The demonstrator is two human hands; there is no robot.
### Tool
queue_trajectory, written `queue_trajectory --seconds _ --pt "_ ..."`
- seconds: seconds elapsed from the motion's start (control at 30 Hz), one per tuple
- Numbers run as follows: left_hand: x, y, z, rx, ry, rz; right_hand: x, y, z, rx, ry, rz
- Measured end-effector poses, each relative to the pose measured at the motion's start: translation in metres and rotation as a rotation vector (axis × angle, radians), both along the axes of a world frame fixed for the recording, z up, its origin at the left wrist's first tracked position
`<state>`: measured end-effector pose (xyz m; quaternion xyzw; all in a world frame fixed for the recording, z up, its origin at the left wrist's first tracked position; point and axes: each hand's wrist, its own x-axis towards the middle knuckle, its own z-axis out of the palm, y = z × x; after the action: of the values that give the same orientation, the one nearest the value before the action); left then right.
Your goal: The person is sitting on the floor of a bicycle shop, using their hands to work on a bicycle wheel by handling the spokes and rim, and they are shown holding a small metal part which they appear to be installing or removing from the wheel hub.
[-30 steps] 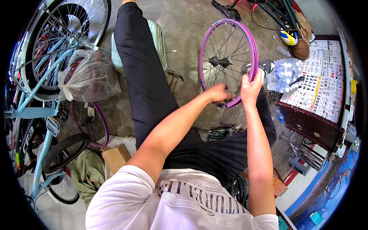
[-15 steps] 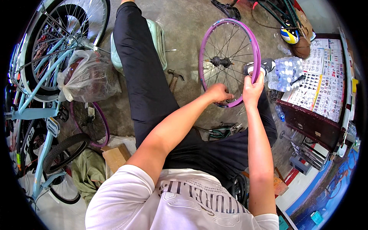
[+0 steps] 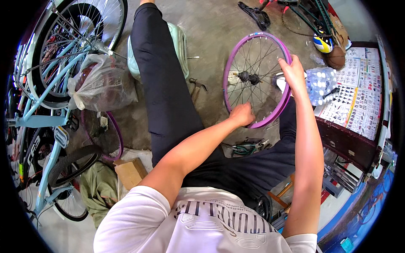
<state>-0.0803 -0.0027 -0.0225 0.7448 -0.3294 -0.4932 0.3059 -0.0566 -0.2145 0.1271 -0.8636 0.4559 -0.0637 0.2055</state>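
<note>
A bicycle wheel [image 3: 273, 120] with a purple rim, dark spokes and a black hub stands tilted between my legs, with no tyre on it. My right hand [image 3: 294, 76] grips the rim at its right side, the thumb lying over the inner edge. At the near lower part of the rim is my left hand [image 3: 242, 114]. Its fingers are curled closed by the spoke ends there, and their tips are partly hidden. Below the wheel, between my thighs, lie some tools with dark green handles [image 3: 244, 148].
A hammer [image 3: 196, 86] lies left of the wheel beside a pale green stool [image 3: 180, 48]. A light blue bicycle [image 3: 40, 122] and a bagged object [image 3: 101, 86] crowd the left. Bottles [image 3: 320, 84] and a dark red cabinet [image 3: 346, 141] stand right. Another purple rim [image 3: 119, 139] leans behind my left leg.
My right hand has slid up along the rim, its thumb now reaching inward. The left hand stays at the near lower rim. The wheel sits slightly lower and further right in view.
</note>
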Motion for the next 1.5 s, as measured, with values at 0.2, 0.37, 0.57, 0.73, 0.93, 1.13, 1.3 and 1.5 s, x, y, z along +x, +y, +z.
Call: queue_trajectory --seconds 0.2,0.37,0.57,0.73,0.93,1.13,1.3,1.5 --pt "0.023 0.001 -0.011 -0.033 0.796 0.111 0.007 0.002 -0.002 -0.04 -0.094 0.055" --pt "0.049 0.007 -0.03 -0.12 1.014 0.032 0.008 0.017 0.001 -0.012 -0.172 0.09" --pt "0.04 -0.002 -0.035 -0.071 0.657 -0.085 -0.006 0.024 -0.004 -0.026 -0.199 0.052" --pt "0.027 0.001 -0.009 -0.029 -0.045 -0.182 -0.018 0.02 -0.008 -0.029 -0.18 -0.033" --pt "0.03 0.001 -0.043 -0.069 0.21 -0.164 -0.027 0.017 -0.01 -0.037 -0.167 -0.013" --pt "0.02 0.005 -0.051 0.037 0.193 0.0 -0.019 0.03 -0.009 0.002 -0.212 0.021" --pt "0.024 0.006 -0.035 0.127 0.29 0.124 -0.009 0.04 0.0 0.01 -0.228 0.057" --pt "0.017 0.014 -0.016 0.082 -0.097 0.211 0.001 0.047 0.005 0.017 -0.198 0.082"
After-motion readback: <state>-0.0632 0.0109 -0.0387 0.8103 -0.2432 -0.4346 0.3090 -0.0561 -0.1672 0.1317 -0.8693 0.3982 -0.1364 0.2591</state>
